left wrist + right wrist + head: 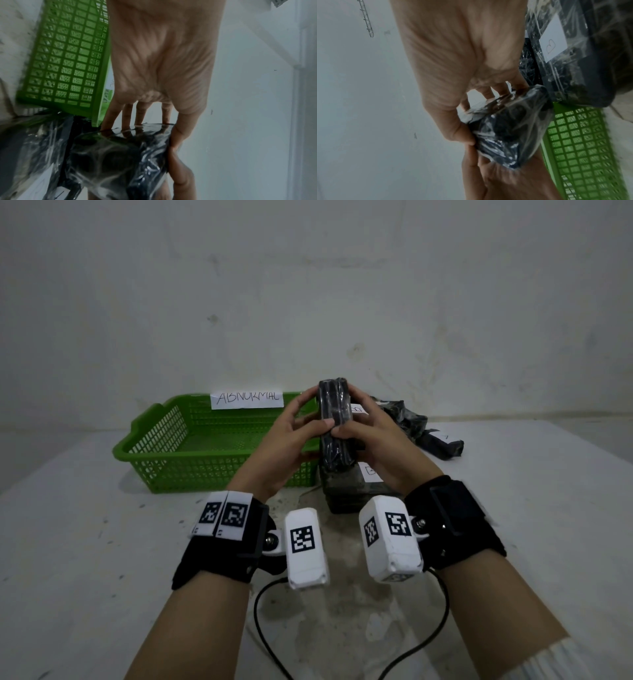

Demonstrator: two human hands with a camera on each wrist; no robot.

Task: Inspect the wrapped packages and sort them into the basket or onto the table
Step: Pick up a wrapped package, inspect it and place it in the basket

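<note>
Both hands hold one black package wrapped in clear film (pixel 335 412) on edge, above the table and just right of the green basket (pixel 161 436). My left hand (pixel 294 433) grips its left side, fingers across the far face and thumb on the near edge. My right hand (pixel 373 436) grips the right side the same way, and the thumbs meet at the near edge. The left wrist view shows the package (pixel 120 159) under my fingers (pixel 126 116); the right wrist view shows the package (pixel 508 132) pinched by my thumb (pixel 453 129).
The basket carries a paper label reading ABNORMAL (pixel 247 398). A stack of wrapped packages with white labels (pixel 356 491) sits under my hands, and more black packages (pixel 431 436) lie behind right. Cables (pixel 267 631) trail over the grey table (pixel 102 577).
</note>
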